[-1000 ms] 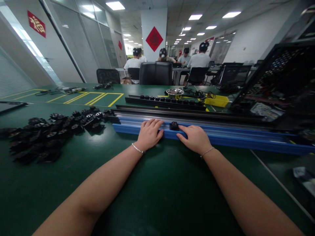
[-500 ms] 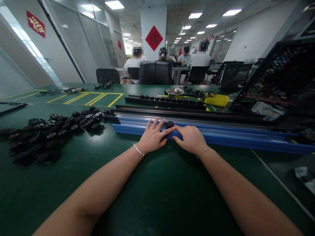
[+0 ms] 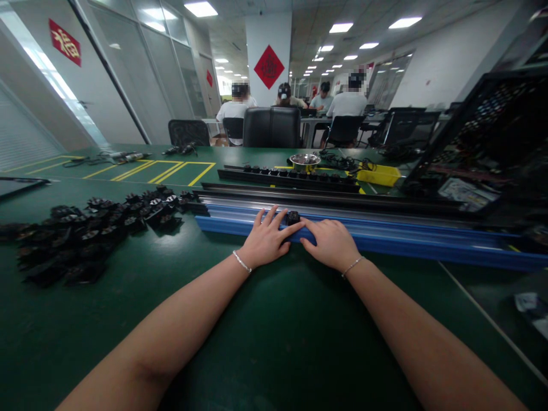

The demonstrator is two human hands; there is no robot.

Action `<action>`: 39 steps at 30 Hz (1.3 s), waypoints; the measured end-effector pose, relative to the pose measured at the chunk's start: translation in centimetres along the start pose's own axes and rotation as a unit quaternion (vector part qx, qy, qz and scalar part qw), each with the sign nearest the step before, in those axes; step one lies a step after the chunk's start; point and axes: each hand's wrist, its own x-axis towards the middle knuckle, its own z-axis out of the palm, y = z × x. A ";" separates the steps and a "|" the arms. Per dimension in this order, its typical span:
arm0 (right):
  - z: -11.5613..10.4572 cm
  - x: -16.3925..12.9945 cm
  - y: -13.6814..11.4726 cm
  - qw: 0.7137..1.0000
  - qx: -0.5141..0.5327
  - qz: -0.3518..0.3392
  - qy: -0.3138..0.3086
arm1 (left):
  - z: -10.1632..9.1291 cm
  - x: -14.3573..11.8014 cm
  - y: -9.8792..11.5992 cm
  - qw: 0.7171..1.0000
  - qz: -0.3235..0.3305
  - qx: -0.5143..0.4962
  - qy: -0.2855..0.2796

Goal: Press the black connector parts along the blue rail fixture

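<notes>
on the blue rail, spread fingers of both hands flank the black clip.

I see my hands on a long blue rail with a smooth, faintly glossy finish like painted metal or plastic, lying on a matt dark-green table mat. The small black clip between my fingers and the heap of black parts look like hard plastic. Farther back, a round steel bowl shines brightly.
</notes>
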 end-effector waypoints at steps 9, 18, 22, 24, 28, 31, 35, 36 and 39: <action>0.5 0.0 0.0 0.997 -0.020 0.010 0.076 | 0.0 0.1 0.4 1.000 -0.021 0.014 -0.009; 1.2 0.0 0.1 0.998 -0.035 0.004 0.055 | 0.3 0.1 0.8 0.999 -0.039 0.036 0.002; 1.4 0.0 0.3 0.998 -0.033 0.004 0.055 | 0.3 0.1 0.9 0.999 -0.033 0.038 0.006; 1.4 0.0 0.4 0.998 -0.032 0.001 0.056 | 0.2 0.1 1.0 0.999 -0.035 0.037 0.009; 1.3 0.0 0.4 0.998 -0.029 -0.002 0.058 | 0.1 0.0 1.3 0.997 -0.064 0.032 0.017; 1.3 0.0 0.4 0.998 -0.028 -0.003 0.059 | 0.0 -0.1 1.5 0.995 -0.096 0.034 0.018; 1.3 0.0 0.5 0.998 -0.029 -0.005 0.062 | 0.0 -0.3 1.6 0.993 -0.119 0.025 0.010; 1.3 0.0 0.5 0.998 -0.030 -0.006 0.062 | 0.1 -0.3 1.6 0.992 -0.120 0.022 0.009; 1.3 0.0 0.5 0.998 -0.030 -0.008 0.063 | 0.1 -0.3 1.5 0.991 -0.129 0.022 0.009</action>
